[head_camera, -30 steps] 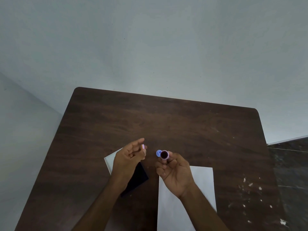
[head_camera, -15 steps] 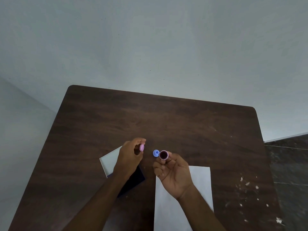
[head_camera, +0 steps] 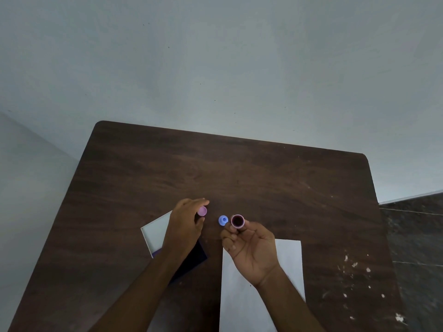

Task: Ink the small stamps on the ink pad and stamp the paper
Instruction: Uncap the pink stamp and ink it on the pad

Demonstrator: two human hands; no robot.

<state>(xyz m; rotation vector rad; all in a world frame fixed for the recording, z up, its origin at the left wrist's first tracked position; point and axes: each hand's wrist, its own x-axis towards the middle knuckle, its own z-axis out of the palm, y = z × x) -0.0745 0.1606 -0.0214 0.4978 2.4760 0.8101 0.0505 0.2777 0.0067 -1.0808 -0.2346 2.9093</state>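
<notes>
At the near edge of the worktop (head_camera: 263,178), the white paper (head_camera: 242,295) lies flat under my right forearm, and I can see no stamp mark on the part of it that shows. By my reckoning the stamping itself has not begun.

Just left of the sheet, under my left wrist, sits the ink pad (head_camera: 194,256), dark and partly hidden, with its pale open lid (head_camera: 157,232) lying beside it toward the far left. Whether the pad has been touched yet, I cannot tell.

My right hand (head_camera: 254,250) is curled round a small pink stamp (head_camera: 237,221), pinching it at the fingertips with its dark round face turned up toward me. My left hand (head_camera: 185,226) pinches a small pink cap (head_camera: 202,211) between thumb and fingers, held close above the worktop, well apart from the stamp it appears to belong to.

Between my two hands, a small blue piece (head_camera: 223,220) rests on the wood, just beside the pink stamp; whether it is a second stamp or a cap is not clear.

Beyond that the dark wood runs bare to the far edge and a grey wall (head_camera: 215,68). I judge the stamp uncapped; inking and pressing remain.
</notes>
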